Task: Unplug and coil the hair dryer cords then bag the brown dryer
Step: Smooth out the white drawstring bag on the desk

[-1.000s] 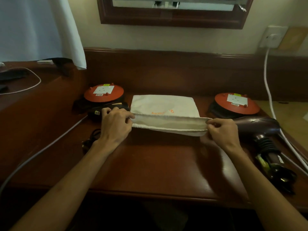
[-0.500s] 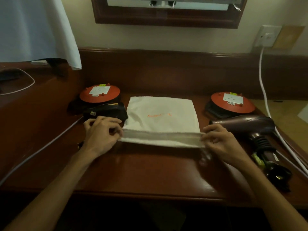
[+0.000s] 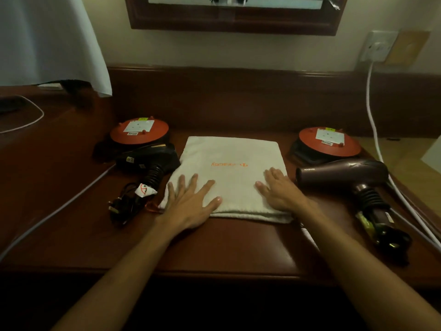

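A white cloth bag [image 3: 230,158] with orange lettering lies flat in the middle of the wooden desk [image 3: 214,249]. My left hand [image 3: 191,201] presses on its near left part with fingers spread. My right hand [image 3: 278,189] lies flat on its near right part. The brown hair dryer [image 3: 343,173] rests to the right of the bag, its coiled cord and plug [image 3: 386,235] near the desk's right edge. A black hair dryer [image 3: 152,156] lies left of the bag, with its bundled cord and plug [image 3: 124,206] in front of it.
Two orange extension reels sit at the back, one left [image 3: 139,132] and one right [image 3: 329,142]. A white cable [image 3: 372,115] runs down from a wall socket [image 3: 378,46] at the right. A grey cable [image 3: 59,211] crosses the desk's left side. A white cloth [image 3: 47,39] hangs top left.
Both hands let go of the bag's opening edge, which they held stretched above the desk. The bag now lies flat and both palms rest on it.
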### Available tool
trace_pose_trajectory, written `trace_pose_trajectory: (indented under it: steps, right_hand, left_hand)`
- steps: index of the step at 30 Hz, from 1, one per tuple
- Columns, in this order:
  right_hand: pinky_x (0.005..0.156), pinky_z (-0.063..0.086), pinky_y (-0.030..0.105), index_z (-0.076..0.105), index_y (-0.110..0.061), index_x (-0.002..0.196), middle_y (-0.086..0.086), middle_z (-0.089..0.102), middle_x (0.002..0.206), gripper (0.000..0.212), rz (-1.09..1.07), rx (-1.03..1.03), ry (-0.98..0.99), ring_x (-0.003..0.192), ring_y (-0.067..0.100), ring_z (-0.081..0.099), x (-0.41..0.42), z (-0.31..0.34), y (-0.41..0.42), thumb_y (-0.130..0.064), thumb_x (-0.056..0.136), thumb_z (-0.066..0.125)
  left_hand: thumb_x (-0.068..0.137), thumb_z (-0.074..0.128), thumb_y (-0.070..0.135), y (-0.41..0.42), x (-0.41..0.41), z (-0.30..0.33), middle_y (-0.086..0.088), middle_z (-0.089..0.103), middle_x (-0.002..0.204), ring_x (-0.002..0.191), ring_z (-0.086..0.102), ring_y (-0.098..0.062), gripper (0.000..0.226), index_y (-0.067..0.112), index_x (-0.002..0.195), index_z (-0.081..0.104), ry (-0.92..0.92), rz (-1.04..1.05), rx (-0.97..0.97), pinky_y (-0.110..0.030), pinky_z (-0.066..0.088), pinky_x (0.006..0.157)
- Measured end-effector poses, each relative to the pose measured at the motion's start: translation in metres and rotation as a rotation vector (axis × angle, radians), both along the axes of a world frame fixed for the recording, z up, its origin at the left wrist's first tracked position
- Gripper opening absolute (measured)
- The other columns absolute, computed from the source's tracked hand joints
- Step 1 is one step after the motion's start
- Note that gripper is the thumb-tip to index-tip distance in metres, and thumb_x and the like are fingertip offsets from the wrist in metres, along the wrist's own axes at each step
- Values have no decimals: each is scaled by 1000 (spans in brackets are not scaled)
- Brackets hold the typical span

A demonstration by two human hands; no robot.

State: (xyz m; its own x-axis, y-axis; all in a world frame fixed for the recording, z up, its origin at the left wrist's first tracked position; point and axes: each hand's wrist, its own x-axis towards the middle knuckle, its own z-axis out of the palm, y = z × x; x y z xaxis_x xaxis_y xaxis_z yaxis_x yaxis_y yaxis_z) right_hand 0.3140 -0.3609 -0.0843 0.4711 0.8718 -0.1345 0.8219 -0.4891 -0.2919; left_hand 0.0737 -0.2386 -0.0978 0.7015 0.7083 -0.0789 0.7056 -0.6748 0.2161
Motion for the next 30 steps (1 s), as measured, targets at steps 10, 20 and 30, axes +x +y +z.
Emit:
trace_pose_trajectory:
  steps: [10,20,30]
  right_hand:
    - [125,4,47,9,-12,161,13,5,168,78,0,14,-40,156,31,-1,-2,2,6,-61,102,22]
    - [124,4,43,11,-15,161,10,6,169,77,37,18,-94,156,28,0,14,-1,14,-64,101,19]
    - [92,49,45,63,-9,122,14,63,114,30,-269,647,-298,107,30,56,32,57,-106,-21,94,62]
  left_hand:
    - [93,14,79,-13,22,7,-4,-13,169,152,-25,-33,75,44,159,10,-29,32,2,-61,-20,117]
    - [86,24,84,-2,57,-1,-7,-4,170,153,-14,-40,84,44,159,12,-50,151,-16,-68,-16,115]
    - [100,52,43,-71,110,32,2,59,142,132,47,-18,39,24,132,62,-573,-193,41,-37,37,108]
